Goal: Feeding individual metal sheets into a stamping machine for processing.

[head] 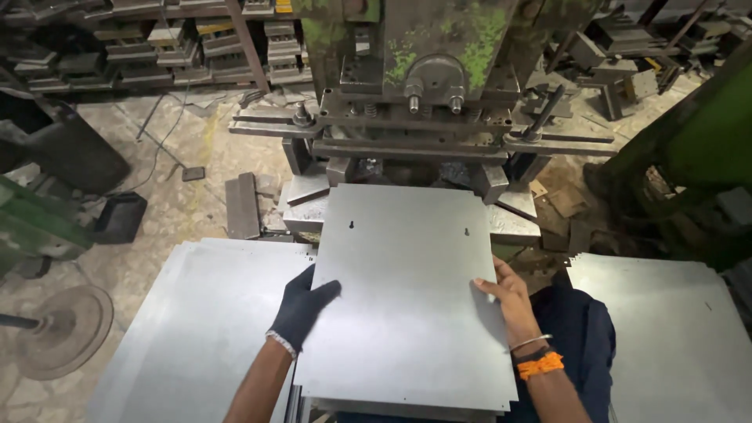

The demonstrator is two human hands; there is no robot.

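A grey metal sheet (407, 274) with two small punched holes lies in front of me, its far edge under the green press machine (427, 70). My left hand (304, 307), in a dark glove, grips the sheet's left edge with the thumb on top. On the right edge rests my bare right hand (505, 301), fingers pressed against the sheet; the wrist wears a metal bangle and orange thread. More sheets lie beneath this one.
A stack of similar sheets (196, 329) lies at my left, another stack (674, 329) at my right. A round metal wheel (66, 329) sits on the floor far left. Racks of dies (157, 47) line the back wall. Metal blocks and scrap lie around the press.
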